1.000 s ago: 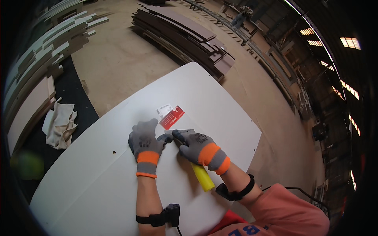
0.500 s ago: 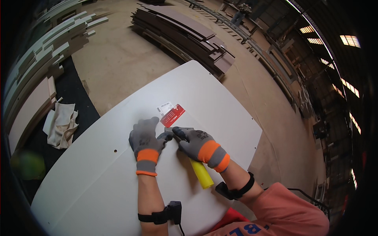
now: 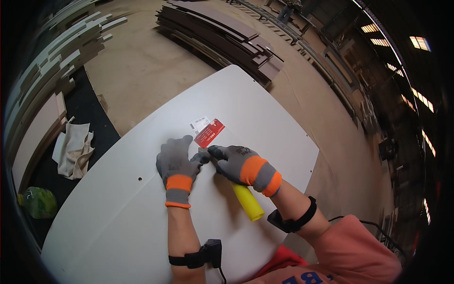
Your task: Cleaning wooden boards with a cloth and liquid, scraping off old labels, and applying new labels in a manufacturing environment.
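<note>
The yellow-handled scraper (image 3: 248,203) sits over the white panel (image 3: 246,104), just below the red label (image 3: 209,134), my right hand (image 3: 231,163) wrapped round it; I judge it light and stiff, its round handle smooth, best held close to the blade (image 3: 203,149). My left hand (image 3: 177,158) rests palm down, thumb spread, grasping nothing I can see. Compared with a second ago, less blade shows, and the green bottle (image 3: 39,202) at far left has sharpened from a blur.

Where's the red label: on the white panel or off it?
On it: the red label lies printed side up on the white panel, near the left hand and right hand. I cannot tell whether it is stuck.
</note>
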A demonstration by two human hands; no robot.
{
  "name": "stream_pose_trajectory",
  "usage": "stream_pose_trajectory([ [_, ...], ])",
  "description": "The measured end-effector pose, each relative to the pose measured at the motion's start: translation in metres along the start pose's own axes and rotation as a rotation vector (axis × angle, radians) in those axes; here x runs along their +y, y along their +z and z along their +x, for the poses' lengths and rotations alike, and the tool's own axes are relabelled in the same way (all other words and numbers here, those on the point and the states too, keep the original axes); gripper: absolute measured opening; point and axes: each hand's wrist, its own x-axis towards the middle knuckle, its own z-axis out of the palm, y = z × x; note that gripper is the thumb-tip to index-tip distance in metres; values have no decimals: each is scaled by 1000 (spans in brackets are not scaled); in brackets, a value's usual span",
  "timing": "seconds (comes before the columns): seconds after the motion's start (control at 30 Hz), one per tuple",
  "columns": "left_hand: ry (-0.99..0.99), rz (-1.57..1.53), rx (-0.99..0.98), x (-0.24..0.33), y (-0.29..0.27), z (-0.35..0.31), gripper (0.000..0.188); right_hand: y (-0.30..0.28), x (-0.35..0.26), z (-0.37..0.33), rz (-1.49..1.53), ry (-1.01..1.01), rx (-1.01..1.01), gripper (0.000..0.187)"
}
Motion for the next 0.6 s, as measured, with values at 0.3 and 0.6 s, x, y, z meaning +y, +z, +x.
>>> stream_pose_trajectory([
  [0.3, -15, 8, -5, -1, 1, 2, 44, 9, -9, 0, 42, 73, 52, 40],
  [0.6, -36, 56, -84, 0, -2, 4, 40, 13, -20, -2, 65, 129, 62, 38],
])
